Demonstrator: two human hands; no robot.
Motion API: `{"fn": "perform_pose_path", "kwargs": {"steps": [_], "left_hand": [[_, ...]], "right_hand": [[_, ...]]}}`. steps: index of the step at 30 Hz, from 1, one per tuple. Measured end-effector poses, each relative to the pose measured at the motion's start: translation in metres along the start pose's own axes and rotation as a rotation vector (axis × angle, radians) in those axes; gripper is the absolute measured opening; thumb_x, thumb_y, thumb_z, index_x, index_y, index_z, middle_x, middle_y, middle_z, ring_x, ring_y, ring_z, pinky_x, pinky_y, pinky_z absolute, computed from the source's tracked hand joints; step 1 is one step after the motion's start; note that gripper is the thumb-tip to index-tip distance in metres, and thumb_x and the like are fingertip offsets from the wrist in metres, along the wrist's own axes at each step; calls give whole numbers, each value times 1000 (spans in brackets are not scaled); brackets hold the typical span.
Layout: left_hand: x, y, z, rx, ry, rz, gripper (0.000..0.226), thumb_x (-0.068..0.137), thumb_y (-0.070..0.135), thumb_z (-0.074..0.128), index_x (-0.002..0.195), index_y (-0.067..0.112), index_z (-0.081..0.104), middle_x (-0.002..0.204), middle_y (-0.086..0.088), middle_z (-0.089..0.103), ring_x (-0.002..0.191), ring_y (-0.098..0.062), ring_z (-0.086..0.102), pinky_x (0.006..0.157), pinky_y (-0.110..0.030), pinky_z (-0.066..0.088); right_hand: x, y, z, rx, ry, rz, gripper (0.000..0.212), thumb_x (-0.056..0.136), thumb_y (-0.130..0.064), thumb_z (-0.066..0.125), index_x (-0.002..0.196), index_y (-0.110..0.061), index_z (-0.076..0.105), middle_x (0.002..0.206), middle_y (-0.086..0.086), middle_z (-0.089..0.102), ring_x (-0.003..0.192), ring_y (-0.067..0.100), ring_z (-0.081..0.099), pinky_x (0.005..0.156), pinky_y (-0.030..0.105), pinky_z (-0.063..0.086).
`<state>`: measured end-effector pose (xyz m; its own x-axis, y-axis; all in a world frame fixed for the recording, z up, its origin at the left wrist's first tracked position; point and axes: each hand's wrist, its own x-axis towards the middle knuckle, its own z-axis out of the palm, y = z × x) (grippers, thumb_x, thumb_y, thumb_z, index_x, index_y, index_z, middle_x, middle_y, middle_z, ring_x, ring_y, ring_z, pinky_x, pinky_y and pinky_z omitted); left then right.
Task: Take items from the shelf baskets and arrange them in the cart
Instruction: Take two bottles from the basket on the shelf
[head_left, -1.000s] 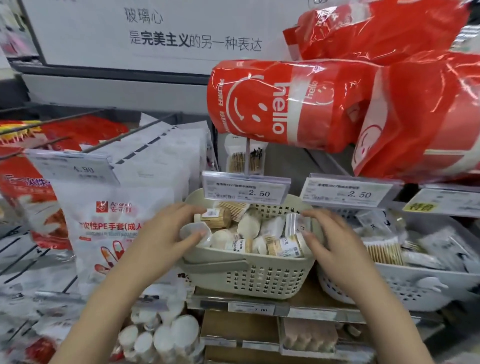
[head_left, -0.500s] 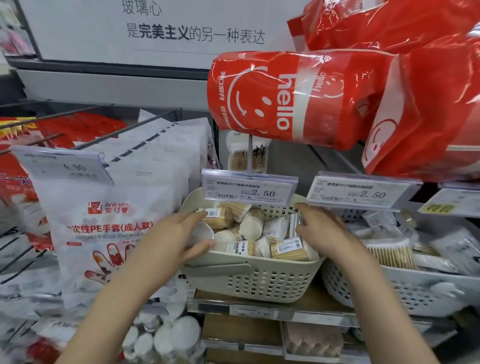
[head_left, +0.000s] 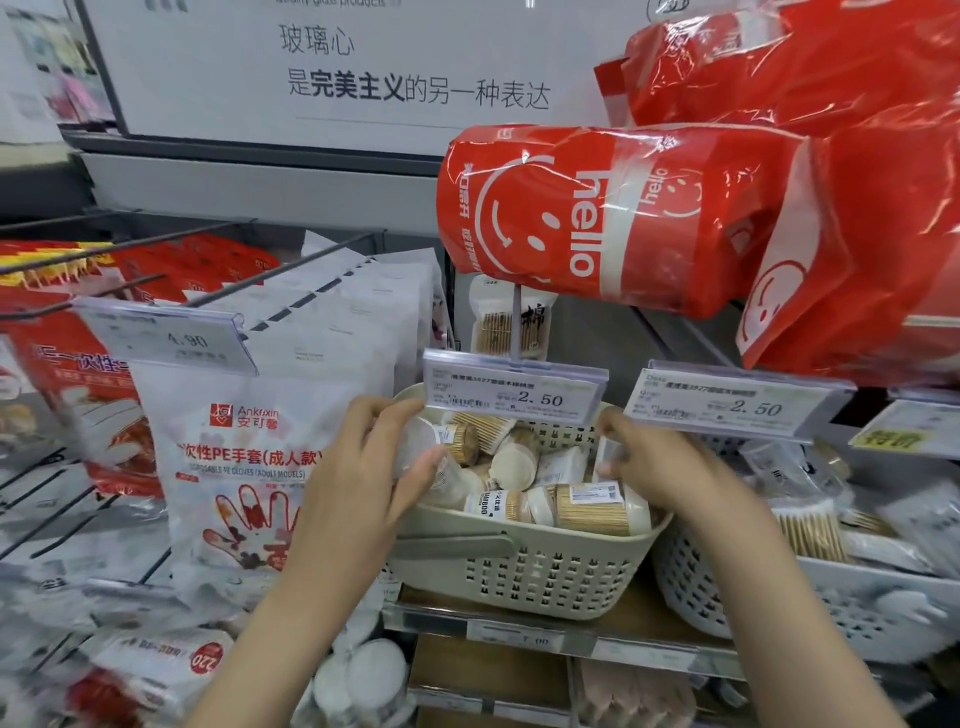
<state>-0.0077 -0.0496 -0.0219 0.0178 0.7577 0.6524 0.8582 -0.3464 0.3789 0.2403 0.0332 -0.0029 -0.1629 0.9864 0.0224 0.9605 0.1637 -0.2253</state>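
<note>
A beige perforated basket (head_left: 524, 571) stands on the shelf, filled with several small jars of toothpicks (head_left: 597, 512) and cotton swabs. My left hand (head_left: 358, 467) is at the basket's left rim and grips a pale, clear-lidded jar (head_left: 423, 449) between thumb and fingers. At the basket's right side, my right hand (head_left: 657, 467) has thumb and fingers curled round a small clear container (head_left: 605, 447), which they largely hide. No cart is in view.
Price tags (head_left: 514, 392) hang just above the basket. A white basket (head_left: 857, 603) of swab packs sits to the right. Big red "hello" bags (head_left: 623, 218) hang overhead. Glove packs (head_left: 249, 447) hang on wire hooks at left. Lower shelves hold more goods.
Both hands have closed on items in the basket: the left curled round the pale jar and lifted it slightly, the right curled round the clear container at the basket's right side.
</note>
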Motion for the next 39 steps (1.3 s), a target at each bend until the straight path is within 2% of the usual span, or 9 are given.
{"fn": "perform_pose_path", "kwargs": {"steps": [4,7,13,16,19,25,31,35,39], "left_hand": [[-2,2,6,-109,107,-29,51,96,57,28,118,15,47,109,8,38,87,8,36,67,-8,39],[-4,6,8,-184,131,-51,63,93,64,24,119,11,47,109,4,39,91,14,38,82,2,31],[-11,21,4,-309,134,-105,56,85,75,26,114,29,36,104,17,40,102,17,39,83,4,28],[-18,30,-2,-345,141,-129,61,82,79,26,110,26,40,105,20,43,101,17,43,79,1,32],[-29,38,-12,-399,121,-204,72,75,85,27,107,23,45,98,14,53,91,8,52,69,-7,41],[-78,41,-35,-529,67,-525,76,52,94,46,98,34,48,96,9,58,94,-10,58,75,-26,47],[-143,28,-66,-544,38,-838,65,56,74,68,99,28,52,108,4,59,121,-25,51,82,-25,47],[-182,20,-99,-585,100,-982,49,59,77,66,92,41,62,102,6,68,99,-12,64,78,-32,48],[-217,10,-126,-728,339,-1194,42,70,51,60,95,17,67,85,-1,74,73,-16,68,67,-31,52]], "right_hand": [[-12,11,-7,100,177,-54,8,93,-27,58,90,-23,52,78,-11,44,79,11,50,63,28,33],[-24,14,0,217,241,-87,27,92,-45,54,71,-30,48,64,-12,47,68,15,52,60,27,36],[-59,13,22,756,528,-63,44,67,-51,73,104,-43,50,106,-34,54,100,-13,49,83,13,38],[-78,12,24,764,572,-192,37,76,-49,66,109,-51,47,112,-42,48,112,-19,43,88,2,35],[-101,5,30,781,559,-267,27,88,-55,55,114,-55,49,118,-36,47,118,-12,43,92,10,37],[-145,-32,49,1257,281,-232,45,70,-81,54,102,-50,61,100,-14,68,86,0,64,67,10,48],[-165,-72,97,1554,-201,-75,58,45,-72,82,91,-39,65,103,1,72,94,25,69,88,59,51],[-178,-106,117,1638,-447,-83,39,66,-50,79,103,-45,67,113,-2,70,104,24,68,90,51,53],[-185,-142,128,1653,-616,-68,43,71,-42,69,113,-29,67,114,4,70,103,25,68,79,34,58]]}}
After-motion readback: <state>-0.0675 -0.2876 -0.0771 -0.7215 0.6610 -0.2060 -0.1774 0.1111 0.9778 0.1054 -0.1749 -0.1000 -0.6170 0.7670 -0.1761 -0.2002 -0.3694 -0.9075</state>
